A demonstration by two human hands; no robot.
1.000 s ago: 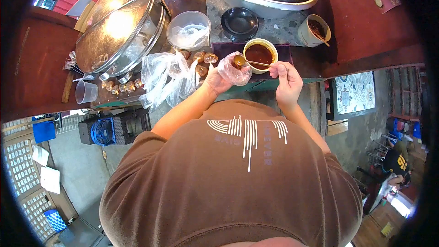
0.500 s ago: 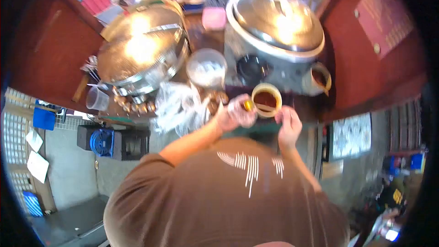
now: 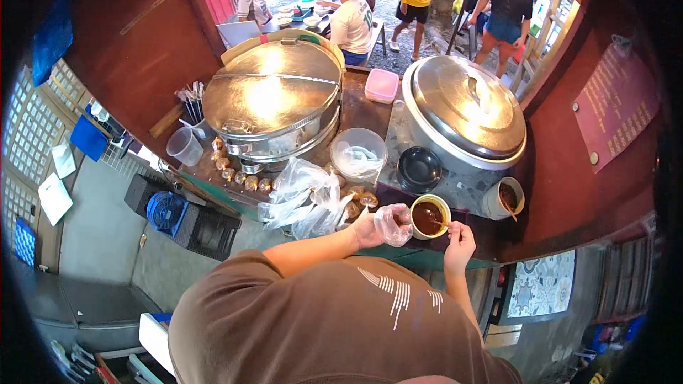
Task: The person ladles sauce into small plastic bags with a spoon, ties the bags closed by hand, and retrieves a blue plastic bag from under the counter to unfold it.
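I see the left hand (image 3: 368, 230) with its fingers curled around a clear plastic bag (image 3: 393, 225), gripping it; a brownish patch shows through, but I can't tell what it is. The right hand (image 3: 461, 242) pinches the handle of a thin spoon (image 3: 439, 224), whose other end sits in the brown sauce (image 3: 425, 213) of a pale tub (image 3: 432, 198). That tub stands at the near edge of the counter (image 3: 359, 115), between my 2 hands and slightly ahead of them, with the bag just beside it.

Left of the left hand I have a heap of white plastic bags (image 3: 306, 192); just ahead of that hand lie small knotted bags (image 3: 353, 208), and farther ahead a clear container (image 3: 348, 139). A black bowl (image 3: 420, 169) is ahead, between the hands. Ahead and right of the right hand stands tub number 2 (image 3: 491, 203), a handle poking out; well beyond, a large lidded pot (image 3: 466, 107).
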